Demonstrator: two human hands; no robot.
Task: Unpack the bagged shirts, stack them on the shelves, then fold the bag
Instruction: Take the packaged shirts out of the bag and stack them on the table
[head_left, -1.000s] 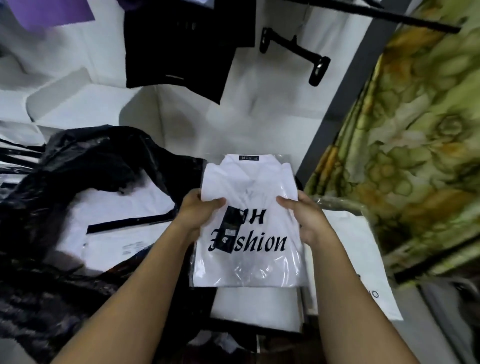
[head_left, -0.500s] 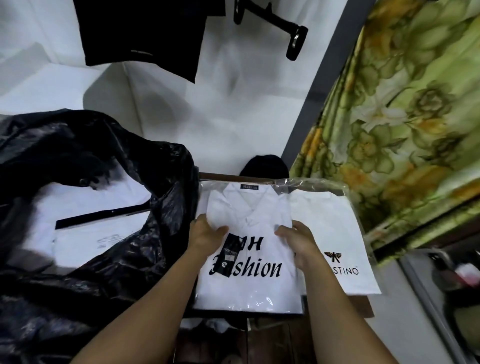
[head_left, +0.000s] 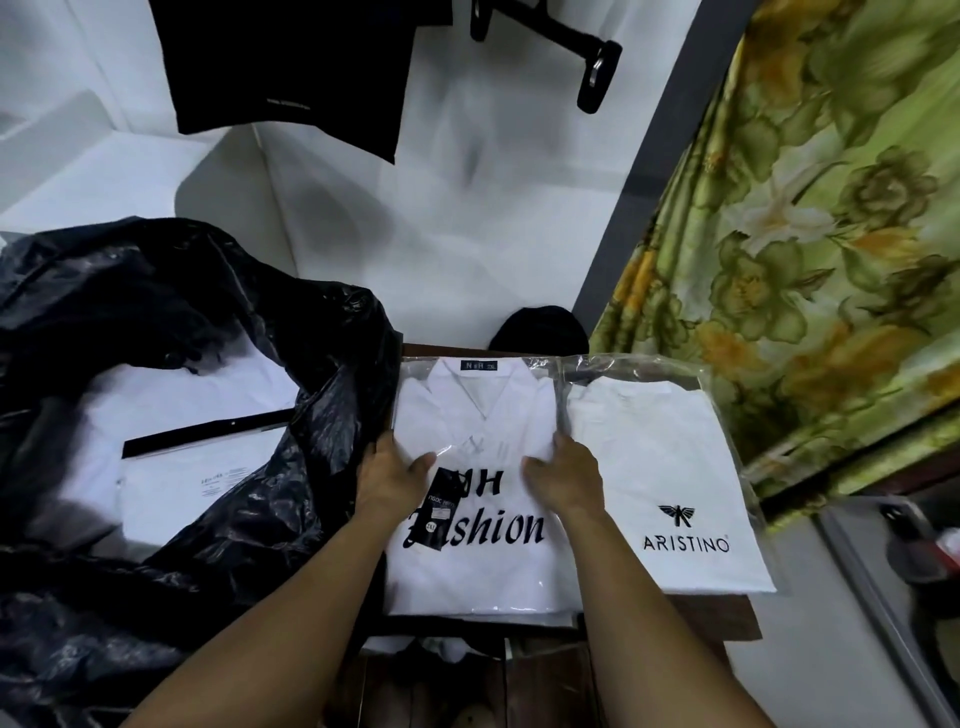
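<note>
Both hands rest on a white shirt in a clear plastic sleeve (head_left: 467, 483), printed in black with "Fashion" lettering, which lies flat on a brown wooden shelf (head_left: 727, 616). The left hand (head_left: 392, 475) lies along the packet's left edge, thumb spread across the top face and fingers tucked down at the side, so it grips that edge. The right hand (head_left: 563, 475) presses on the packet's right edge with the thumb pointing inward; whether its fingers curl under the edge cannot be told. A dark hang tag (head_left: 440, 512) lies on the shirt just beside the left thumb, covering part of the lettering. Just to the right of the right hand, touching the held packet's edge, lies a second bagged white shirt (head_left: 670, 467) marked "ARISTINO", on the same shelf. To the left of the left hand, pressing against its back, a large black plastic bag (head_left: 218, 519) gapes open; inside it, well left of the hand, more white packed shirts (head_left: 171, 447) show, one crossed by a black strip. Beyond the fingertips, a dark rounded object (head_left: 540, 330) sits at the shelf's far edge against a white wall. Farther up hang a black garment (head_left: 296, 62) and a black hanger (head_left: 571, 47). Right of the right hand hangs a green floral curtain (head_left: 831, 234).
</note>
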